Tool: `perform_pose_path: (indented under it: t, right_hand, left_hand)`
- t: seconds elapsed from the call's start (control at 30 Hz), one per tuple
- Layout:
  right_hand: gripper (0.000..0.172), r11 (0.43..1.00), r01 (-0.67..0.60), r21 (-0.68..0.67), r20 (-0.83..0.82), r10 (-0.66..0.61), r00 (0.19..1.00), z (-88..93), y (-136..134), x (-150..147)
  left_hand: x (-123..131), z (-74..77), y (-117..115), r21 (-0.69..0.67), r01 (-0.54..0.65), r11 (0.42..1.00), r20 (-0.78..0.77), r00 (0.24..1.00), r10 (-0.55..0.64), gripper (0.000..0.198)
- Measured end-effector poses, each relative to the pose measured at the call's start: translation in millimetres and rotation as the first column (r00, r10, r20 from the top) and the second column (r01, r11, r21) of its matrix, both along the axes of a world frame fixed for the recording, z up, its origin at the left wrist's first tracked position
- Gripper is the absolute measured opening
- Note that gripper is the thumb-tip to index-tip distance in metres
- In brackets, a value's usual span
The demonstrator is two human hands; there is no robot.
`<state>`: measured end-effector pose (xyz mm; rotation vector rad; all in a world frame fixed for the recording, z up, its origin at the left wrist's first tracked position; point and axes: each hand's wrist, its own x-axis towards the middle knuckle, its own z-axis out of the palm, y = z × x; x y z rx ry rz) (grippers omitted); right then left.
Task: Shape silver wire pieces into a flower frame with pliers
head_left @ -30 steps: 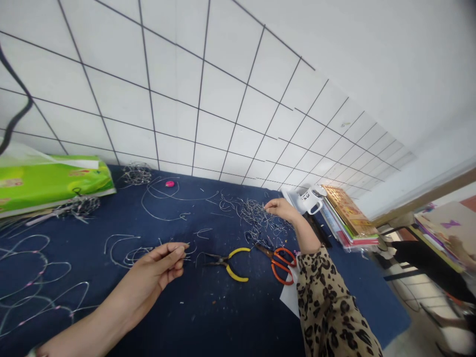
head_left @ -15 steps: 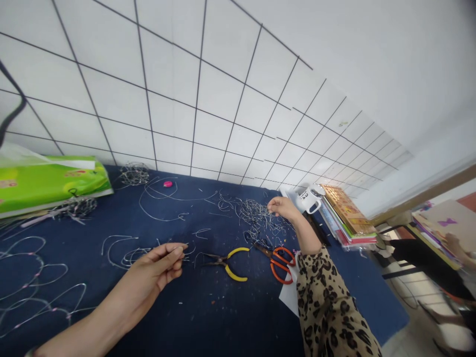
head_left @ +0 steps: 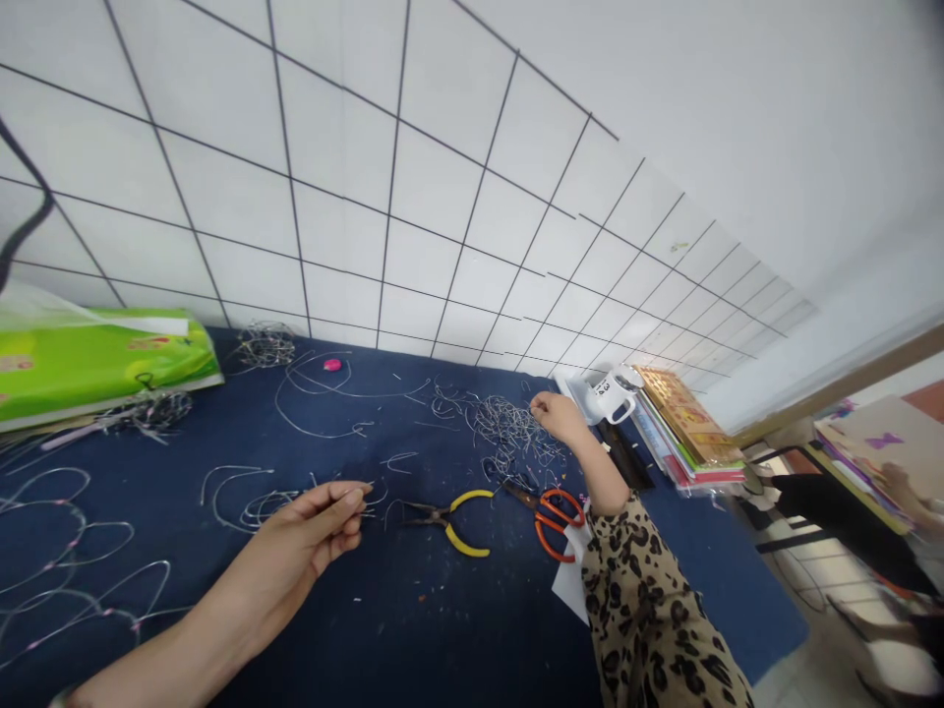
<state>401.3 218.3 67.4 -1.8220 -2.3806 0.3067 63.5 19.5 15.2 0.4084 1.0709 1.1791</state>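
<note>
My left hand (head_left: 321, 536) is closed in a pinch above the dark blue tabletop. Thin wire ends (head_left: 374, 509) show at its fingertips, and a loose coil of silvery wire (head_left: 269, 506) lies partly hidden behind it. Over the right edge of a tangled heap of wire (head_left: 508, 428), my right hand (head_left: 564, 418) has its fingers curled together; anything between them is too small to make out. Between my hands lie pliers with yellow handles (head_left: 468, 549), jaws towards my left hand. Scissors with orange-red handles (head_left: 553, 521) rest below my right hand, near my sleeve.
Large wire loops with pink beads (head_left: 74, 543) spread at the left. Behind them are a green packet (head_left: 110, 359) and wire bundles (head_left: 266, 344). A pink object (head_left: 332, 365) lies near the wall. A white mug (head_left: 614, 395) and stacked books (head_left: 685, 423) stand at the right.
My right hand has shifted slightly, and its fingers have curled in more at the wire heap. My left hand keeps its pinch in the same place.
</note>
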Motion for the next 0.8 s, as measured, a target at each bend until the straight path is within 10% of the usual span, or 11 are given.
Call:
perform_pose_path:
  t: [0.3,0.8]
  right_hand:
    - [0.012,0.983,-0.095,-0.156,-0.052,0.088,0.995,-25.2,-17,-25]
    - [0.028,0.997,0.047,-0.056,-0.582,-0.071,0.81,8.9,-2,19]
  left_hand:
    - [2,4.3,-1,-0.006,-0.001,1.0,-0.011,1.0,0.001,0.025]
    - [2,3.8,-1,-0.002,0.004,1.0,0.029,1.0,-0.004,0.027]
